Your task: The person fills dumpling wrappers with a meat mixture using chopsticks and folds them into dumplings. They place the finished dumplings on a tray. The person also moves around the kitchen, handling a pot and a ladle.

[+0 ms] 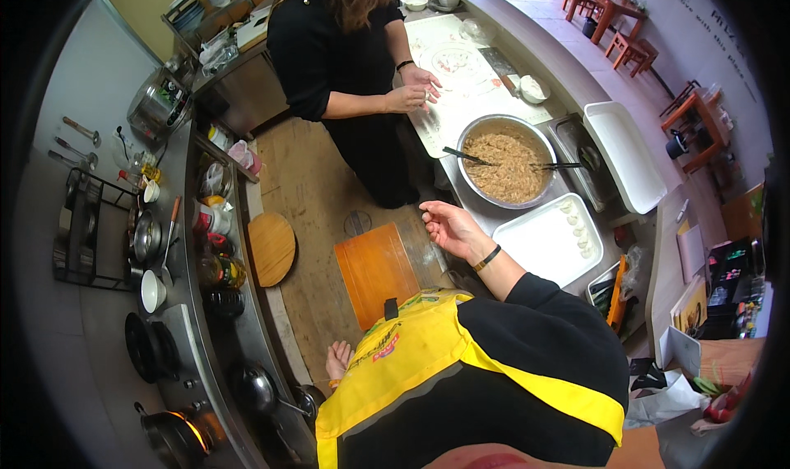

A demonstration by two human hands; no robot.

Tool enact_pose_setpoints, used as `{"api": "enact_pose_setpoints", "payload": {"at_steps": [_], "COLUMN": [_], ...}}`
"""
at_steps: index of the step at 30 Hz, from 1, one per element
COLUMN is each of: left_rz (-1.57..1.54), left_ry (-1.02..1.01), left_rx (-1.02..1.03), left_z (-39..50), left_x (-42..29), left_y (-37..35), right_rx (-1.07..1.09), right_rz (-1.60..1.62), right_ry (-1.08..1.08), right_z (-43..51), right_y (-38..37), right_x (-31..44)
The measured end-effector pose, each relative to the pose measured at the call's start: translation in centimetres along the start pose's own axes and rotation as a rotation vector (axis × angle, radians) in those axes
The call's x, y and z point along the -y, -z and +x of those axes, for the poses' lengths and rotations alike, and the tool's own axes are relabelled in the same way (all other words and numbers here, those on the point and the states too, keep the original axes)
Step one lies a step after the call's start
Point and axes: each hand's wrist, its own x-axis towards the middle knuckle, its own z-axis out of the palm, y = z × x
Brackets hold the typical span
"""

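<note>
My right hand (455,229) is held in the air, palm up with loosely curled fingers; I see nothing in it. It is nearest to a white plastic tray (531,247) with several dumplings (577,228) in a row along its right side. Beyond that tray stands a steel bowl (464,182) of minced filling (503,160), with black chopsticks (466,155) resting in it. Low by my yellow apron (395,358) is my left hand (338,359), partly hidden by the cloth, its fingers apart and seemingly holding nothing.
A co-worker's hands (416,95) meet over the floured worktop (432,123), pinching something small. A cleaver (497,65) and flour bowl (534,89) lie there. At left, a burner glows under a black pot (173,438). Wooden boards (376,271) stand low before me.
</note>
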Motion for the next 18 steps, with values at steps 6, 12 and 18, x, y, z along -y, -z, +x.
{"api": "enact_pose_setpoints", "payload": {"at_steps": [6,12,18], "left_rz": [0.173,0.116,0.120], "left_ry": [0.059,0.036,0.014], "left_rx": [-0.407,-0.423,-0.529], "left_z": [0.0,0.0,-2.3], "left_x": [2.2,4.7,3.8], "left_y": [0.8,2.4,-2.1], "right_rx": [0.007,-0.112,-0.034], "right_rz": [0.030,0.156,0.458], "right_ry": [-0.031,0.112,0.273], "right_z": [1.6,5.9,10.8], "right_y": [1.9,4.5,3.1], "right_x": [0.6,4.2,7.6]}}
